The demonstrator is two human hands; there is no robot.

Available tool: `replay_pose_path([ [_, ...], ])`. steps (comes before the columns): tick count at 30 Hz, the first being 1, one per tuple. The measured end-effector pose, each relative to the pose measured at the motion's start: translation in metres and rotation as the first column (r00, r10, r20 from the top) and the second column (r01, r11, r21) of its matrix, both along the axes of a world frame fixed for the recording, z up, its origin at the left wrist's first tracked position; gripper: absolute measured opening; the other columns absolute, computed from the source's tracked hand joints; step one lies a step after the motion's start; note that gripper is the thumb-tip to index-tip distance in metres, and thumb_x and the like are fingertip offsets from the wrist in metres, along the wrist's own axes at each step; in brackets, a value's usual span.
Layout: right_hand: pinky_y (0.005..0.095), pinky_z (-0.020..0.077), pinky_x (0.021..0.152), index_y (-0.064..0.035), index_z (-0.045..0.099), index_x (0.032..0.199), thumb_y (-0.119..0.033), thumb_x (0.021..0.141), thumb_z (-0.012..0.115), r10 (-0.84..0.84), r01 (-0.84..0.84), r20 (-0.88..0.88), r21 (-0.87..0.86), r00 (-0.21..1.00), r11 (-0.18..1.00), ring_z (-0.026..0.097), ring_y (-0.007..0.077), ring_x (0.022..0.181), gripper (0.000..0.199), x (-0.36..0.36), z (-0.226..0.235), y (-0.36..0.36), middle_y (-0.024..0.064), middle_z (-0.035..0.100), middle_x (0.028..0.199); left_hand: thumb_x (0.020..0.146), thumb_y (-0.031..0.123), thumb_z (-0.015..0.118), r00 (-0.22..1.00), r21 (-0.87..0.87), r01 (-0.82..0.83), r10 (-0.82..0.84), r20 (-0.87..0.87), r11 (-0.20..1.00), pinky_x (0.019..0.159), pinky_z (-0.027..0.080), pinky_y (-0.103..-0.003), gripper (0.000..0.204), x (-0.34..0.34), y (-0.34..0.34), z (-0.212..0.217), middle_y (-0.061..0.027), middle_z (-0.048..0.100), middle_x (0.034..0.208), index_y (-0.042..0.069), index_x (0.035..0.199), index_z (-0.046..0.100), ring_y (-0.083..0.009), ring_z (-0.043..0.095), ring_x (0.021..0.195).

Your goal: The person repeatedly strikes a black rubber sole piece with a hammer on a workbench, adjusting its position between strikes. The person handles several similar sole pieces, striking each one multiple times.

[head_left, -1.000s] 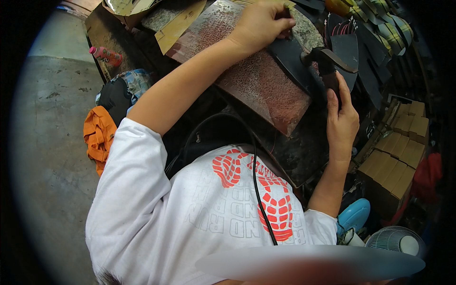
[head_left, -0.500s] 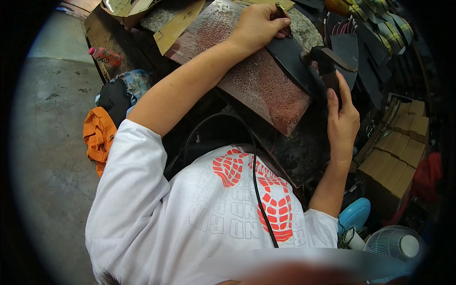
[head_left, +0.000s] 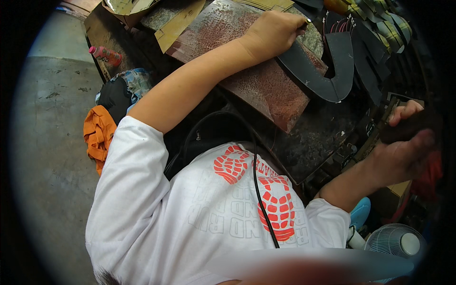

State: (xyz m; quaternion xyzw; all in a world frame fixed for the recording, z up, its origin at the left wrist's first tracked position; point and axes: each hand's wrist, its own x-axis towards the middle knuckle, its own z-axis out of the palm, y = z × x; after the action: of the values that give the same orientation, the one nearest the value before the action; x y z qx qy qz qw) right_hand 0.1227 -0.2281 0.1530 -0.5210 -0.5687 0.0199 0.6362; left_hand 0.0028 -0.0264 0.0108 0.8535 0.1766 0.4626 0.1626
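Observation:
A dark U-shaped leather piece (head_left: 332, 88), marked with small pale stitches or dots, lies on a worn reddish-brown board (head_left: 266, 90). At the board's far end my left hand (head_left: 275, 33) is closed around a slim metal punch (head_left: 308, 21). Only the punch's shiny top shows; the fingers hide its lower end, over the leather's left arm. My right hand (head_left: 394, 142) is raised at the far right, away from the leather, with its fingers wrapped round a hammer (head_left: 412, 124). The hammer is dark and blurred there, its outline hard to make out.
More dark cut pieces (head_left: 373, 61) and yellow-and-black shapes (head_left: 389, 31) pile up at the far right. Yellow card (head_left: 180, 23) lies beside the board. A pink bottle (head_left: 105, 55) stands left; a fan (head_left: 396, 242) is at lower right. A black cable (head_left: 255, 175) crosses my shirt.
My right hand has swung the hammer off the leather, out to the right and nearer me. My left hand has moved slightly right with the punch. The leather's curved end is now uncovered.

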Motion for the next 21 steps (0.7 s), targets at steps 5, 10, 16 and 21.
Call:
replay_pose_path([
  [5, 0.0279, 0.0527, 0.063, -0.0215, 0.060, 0.143, -0.025, 0.103, 0.061, -0.164, 0.164, 0.056, -0.595, 0.985, 0.787, 0.066, 0.0142, 0.071, 0.039, 0.012, -0.070, 0.000, 0.0081, 0.074, 0.096, 0.089, 0.011, 0.066, 0.998, 0.008, -0.068, 0.067, 0.006, 0.998, 0.072, 0.056, -0.043, 0.010, 0.008, 0.003, -0.015, -0.0166, 0.070, 0.082, 0.002, 0.093, 0.070, -0.0375, 0.069, 0.081],
  [10, 0.0335, 0.0535, 0.089, -0.0277, 0.056, 0.145, -0.028, 0.101, 0.064, -0.233, 0.324, 0.225, -0.681, 0.946, 0.657, 0.070, 0.0223, 0.113, 0.045, 0.022, -0.099, -0.022, 0.0123, 0.069, 0.128, 0.098, 0.009, 0.064, 0.858, -0.830, 0.452, 0.095, 0.505, 0.326, 0.062, 0.056, -0.026, 0.013, 0.004, 0.022, -0.027, -0.0084, 0.071, 0.080, -0.003, 0.093, 0.066, -0.0128, 0.069, 0.067],
  [16, 0.0337, 0.0533, 0.090, -0.0274, 0.058, 0.144, -0.028, 0.101, 0.064, -0.257, 0.320, 0.196, -0.679, 0.946, 0.661, 0.070, 0.0222, 0.113, 0.044, 0.017, -0.106, -0.022, 0.0117, 0.069, 0.129, 0.099, 0.011, 0.061, 0.994, -0.747, 0.106, -0.050, 0.098, 0.656, 0.063, 0.058, -0.027, 0.017, -0.008, 0.015, -0.014, -0.0100, 0.071, 0.081, -0.003, 0.092, 0.065, -0.0156, 0.070, 0.068],
  [21, 0.0237, 0.0526, 0.067, -0.0191, 0.059, 0.144, -0.019, 0.101, 0.064, -0.205, 0.267, 0.181, -0.461, 0.962, 0.847, 0.067, 0.0082, 0.082, 0.043, 0.020, -0.053, -0.030, 0.0088, 0.068, 0.131, 0.092, 0.012, 0.065, 0.990, -0.627, 0.128, -0.058, 0.131, 0.769, 0.069, 0.057, -0.038, 0.012, -0.010, 0.006, -0.004, -0.0148, 0.070, 0.081, 0.000, 0.090, 0.068, -0.0304, 0.069, 0.076],
])
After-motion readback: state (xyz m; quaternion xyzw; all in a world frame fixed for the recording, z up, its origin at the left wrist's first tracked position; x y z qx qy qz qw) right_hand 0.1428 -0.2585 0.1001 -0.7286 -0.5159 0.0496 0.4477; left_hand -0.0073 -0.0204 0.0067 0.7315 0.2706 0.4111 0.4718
